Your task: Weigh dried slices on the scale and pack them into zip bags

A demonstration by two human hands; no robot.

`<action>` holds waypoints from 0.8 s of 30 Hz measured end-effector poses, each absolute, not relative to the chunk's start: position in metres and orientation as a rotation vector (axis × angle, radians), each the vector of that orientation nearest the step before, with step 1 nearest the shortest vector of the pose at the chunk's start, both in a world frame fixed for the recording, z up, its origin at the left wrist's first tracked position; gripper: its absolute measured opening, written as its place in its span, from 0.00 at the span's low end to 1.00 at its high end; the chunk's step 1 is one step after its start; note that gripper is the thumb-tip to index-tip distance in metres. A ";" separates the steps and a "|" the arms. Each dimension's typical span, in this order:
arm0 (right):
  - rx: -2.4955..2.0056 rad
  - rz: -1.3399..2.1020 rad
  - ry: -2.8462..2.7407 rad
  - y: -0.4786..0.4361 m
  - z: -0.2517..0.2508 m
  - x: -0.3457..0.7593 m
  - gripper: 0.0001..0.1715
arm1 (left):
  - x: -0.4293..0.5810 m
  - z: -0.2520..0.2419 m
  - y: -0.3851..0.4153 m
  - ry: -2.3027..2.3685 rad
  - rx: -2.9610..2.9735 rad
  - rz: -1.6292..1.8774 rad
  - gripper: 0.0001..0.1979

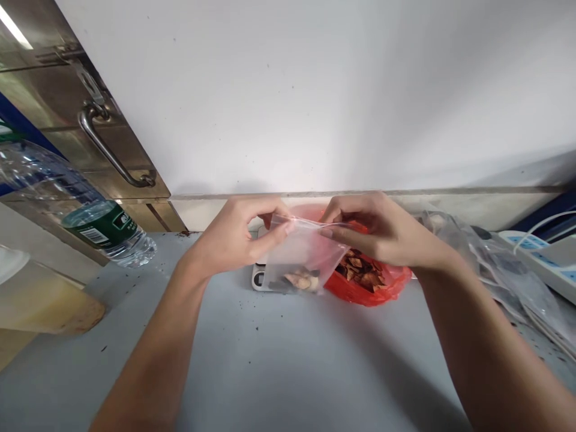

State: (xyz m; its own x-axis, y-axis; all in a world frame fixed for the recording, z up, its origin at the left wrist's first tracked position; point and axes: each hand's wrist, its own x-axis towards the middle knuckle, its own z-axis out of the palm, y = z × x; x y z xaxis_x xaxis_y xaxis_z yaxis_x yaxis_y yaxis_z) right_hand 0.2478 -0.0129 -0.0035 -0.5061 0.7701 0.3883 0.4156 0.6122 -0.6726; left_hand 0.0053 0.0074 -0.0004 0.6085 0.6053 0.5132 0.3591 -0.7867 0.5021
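Note:
Between my two hands hangs a small clear zip bag (299, 252) with a few pale and dark dried pieces at its bottom. My left hand (240, 231) pinches the bag's top edge near its left corner. On the right part of the same edge, my right hand (373, 228) pinches with thumb and fingers. Behind the bag sits a white digital scale (258, 281), mostly covered by it. A red plastic bag (371, 295) lies open behind and below my right hand, with brown dried slices (362, 273) inside.
At the left stand a large water bottle (96, 225) with a green label and a cloudy container (49, 300) of yellowish contents. Clear plastic bags (499, 264) lie at the right, beside a white power strip (540, 255). A white wall (288, 96) rises behind the grey table (270, 372).

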 end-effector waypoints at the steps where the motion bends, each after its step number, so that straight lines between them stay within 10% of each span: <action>1: -0.923 0.651 -2.150 -0.013 -0.004 0.247 0.13 | 0.006 -0.001 0.007 0.778 2.514 0.981 0.08; 24: -0.926 0.618 -2.210 -0.019 -0.004 0.230 0.13 | 0.015 0.004 -0.004 0.792 2.585 0.841 0.12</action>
